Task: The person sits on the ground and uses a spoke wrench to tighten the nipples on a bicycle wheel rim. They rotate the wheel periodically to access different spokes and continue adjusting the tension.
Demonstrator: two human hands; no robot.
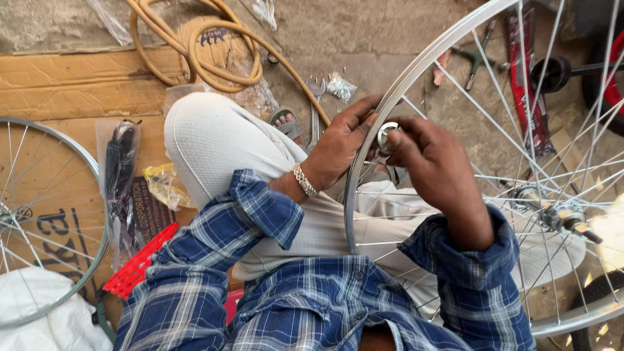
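A silver bicycle wheel (416,68) with thin spokes and a metal hub (552,214) stands across my lap. My left hand (341,144) rests its fingers against the outside of the rim and steadies it. My right hand (435,166) reaches from inside the rim and pinches a small round silver spoke tool (385,135) at the rim. A metal bracelet sits on my left wrist. Both sleeves are blue plaid.
A second spoked wheel (39,214) lies on flattened cardboard (71,78) at the left. A tan hose coil (201,49), a wrench (315,107), a red plastic tray (136,266), plastic bags and a black packed part (119,169) lie around my knees.
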